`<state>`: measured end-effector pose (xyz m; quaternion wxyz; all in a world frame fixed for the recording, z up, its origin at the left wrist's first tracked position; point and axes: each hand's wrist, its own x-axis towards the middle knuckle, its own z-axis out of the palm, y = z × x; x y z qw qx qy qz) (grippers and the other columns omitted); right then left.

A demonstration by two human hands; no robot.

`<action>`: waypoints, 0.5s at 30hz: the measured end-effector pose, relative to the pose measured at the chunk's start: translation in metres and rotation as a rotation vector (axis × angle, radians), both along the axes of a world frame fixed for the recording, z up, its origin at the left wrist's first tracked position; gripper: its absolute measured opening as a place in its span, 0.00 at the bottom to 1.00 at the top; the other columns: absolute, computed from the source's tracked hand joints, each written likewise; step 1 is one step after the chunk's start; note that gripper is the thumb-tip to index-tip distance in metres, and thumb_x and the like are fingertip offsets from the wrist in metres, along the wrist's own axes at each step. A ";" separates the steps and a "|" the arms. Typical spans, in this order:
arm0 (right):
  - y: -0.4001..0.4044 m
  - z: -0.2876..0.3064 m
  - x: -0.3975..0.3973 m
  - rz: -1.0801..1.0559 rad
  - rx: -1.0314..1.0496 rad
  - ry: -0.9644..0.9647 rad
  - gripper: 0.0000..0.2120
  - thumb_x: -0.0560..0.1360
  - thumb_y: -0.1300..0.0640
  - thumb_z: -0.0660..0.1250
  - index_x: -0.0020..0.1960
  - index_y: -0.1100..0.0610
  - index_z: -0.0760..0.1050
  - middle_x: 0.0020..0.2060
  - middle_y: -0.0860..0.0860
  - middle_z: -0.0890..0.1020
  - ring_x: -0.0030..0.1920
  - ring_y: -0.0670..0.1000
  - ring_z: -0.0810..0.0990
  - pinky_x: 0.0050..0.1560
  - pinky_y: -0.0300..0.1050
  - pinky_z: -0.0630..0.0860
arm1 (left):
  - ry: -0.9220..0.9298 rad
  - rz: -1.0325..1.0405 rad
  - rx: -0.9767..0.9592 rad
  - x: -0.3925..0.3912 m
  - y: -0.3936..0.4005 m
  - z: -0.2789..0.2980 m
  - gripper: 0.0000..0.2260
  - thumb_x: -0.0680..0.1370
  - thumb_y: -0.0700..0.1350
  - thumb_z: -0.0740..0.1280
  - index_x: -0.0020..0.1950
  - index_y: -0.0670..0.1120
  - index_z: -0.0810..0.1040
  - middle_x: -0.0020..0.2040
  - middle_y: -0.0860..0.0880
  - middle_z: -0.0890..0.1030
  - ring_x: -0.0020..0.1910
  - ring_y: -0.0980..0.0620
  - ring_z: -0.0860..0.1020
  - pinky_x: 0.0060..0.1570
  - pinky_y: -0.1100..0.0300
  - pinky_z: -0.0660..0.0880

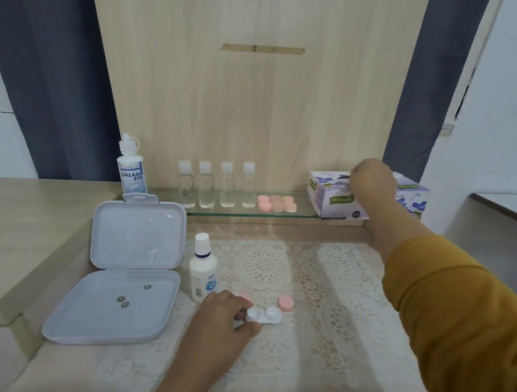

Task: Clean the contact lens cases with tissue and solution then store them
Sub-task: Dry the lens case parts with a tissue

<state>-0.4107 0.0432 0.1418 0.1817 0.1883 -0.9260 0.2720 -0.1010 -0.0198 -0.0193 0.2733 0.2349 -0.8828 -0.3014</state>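
A person's left hand (223, 312) pinches a white contact lens case (264, 315) on a lace mat (321, 290), just right of the solution bottle (202, 269). Two pink caps (285, 302) lie just behind the case. The right hand (371, 180) reaches onto the tissue box (336, 197), far behind and right of the bottle; its grip cannot be made out.

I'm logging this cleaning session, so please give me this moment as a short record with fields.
left hand: left hand pinches the white double-well contact lens case over the lace mat
right hand: right hand at the top of the purple floral tissue box
caps: two pink round caps on the mat
storage: open white plastic hinged box
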 end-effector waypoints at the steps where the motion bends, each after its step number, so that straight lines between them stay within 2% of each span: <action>1: 0.000 0.001 -0.001 0.020 -0.077 -0.013 0.07 0.76 0.67 0.59 0.46 0.64 0.76 0.47 0.61 0.76 0.43 0.60 0.75 0.44 0.47 0.69 | 0.002 0.000 0.003 0.000 0.000 0.000 0.04 0.72 0.49 0.71 0.46 0.55 0.80 0.42 0.58 0.74 0.47 0.62 0.70 0.45 0.71 0.66; 3: 0.003 0.002 -0.001 0.045 -0.241 0.000 0.09 0.76 0.71 0.57 0.47 0.66 0.76 0.51 0.64 0.74 0.41 0.60 0.73 0.43 0.45 0.67 | 0.004 0.002 0.004 0.001 0.000 0.000 0.04 0.72 0.49 0.71 0.46 0.55 0.80 0.42 0.58 0.74 0.48 0.62 0.70 0.45 0.71 0.65; 5: 0.007 0.006 0.001 0.066 -0.406 0.054 0.15 0.77 0.72 0.53 0.55 0.67 0.76 0.57 0.63 0.72 0.44 0.57 0.72 0.45 0.43 0.66 | 0.002 0.002 0.000 0.001 0.000 0.000 0.04 0.72 0.49 0.71 0.46 0.55 0.80 0.43 0.58 0.74 0.48 0.62 0.70 0.45 0.72 0.65; 7: 0.010 0.011 0.004 0.104 -0.516 0.109 0.18 0.76 0.72 0.51 0.59 0.65 0.75 0.57 0.60 0.71 0.47 0.53 0.70 0.48 0.39 0.64 | -0.002 0.003 -0.004 0.001 0.001 0.000 0.04 0.73 0.50 0.71 0.47 0.56 0.80 0.43 0.59 0.74 0.48 0.63 0.70 0.45 0.71 0.65; 11: 0.012 0.021 0.013 0.223 -0.644 0.252 0.16 0.80 0.67 0.52 0.61 0.64 0.75 0.59 0.60 0.71 0.53 0.52 0.73 0.52 0.33 0.64 | -0.003 0.000 -0.004 0.001 0.000 0.000 0.05 0.73 0.50 0.71 0.48 0.55 0.80 0.43 0.59 0.74 0.48 0.62 0.70 0.46 0.70 0.66; 13: 0.012 0.027 0.020 0.289 -0.744 0.292 0.16 0.81 0.66 0.52 0.64 0.62 0.73 0.58 0.58 0.70 0.52 0.47 0.70 0.52 0.24 0.63 | -0.005 0.000 -0.004 0.000 0.000 0.001 0.05 0.73 0.50 0.71 0.48 0.55 0.80 0.43 0.58 0.74 0.48 0.62 0.70 0.46 0.70 0.66; 15: 0.013 0.031 0.026 0.298 -0.791 0.307 0.19 0.79 0.69 0.52 0.67 0.61 0.71 0.54 0.56 0.68 0.49 0.44 0.69 0.52 0.21 0.62 | -0.008 0.004 -0.003 0.000 0.000 0.001 0.05 0.73 0.50 0.71 0.47 0.55 0.80 0.43 0.58 0.74 0.48 0.61 0.70 0.47 0.70 0.66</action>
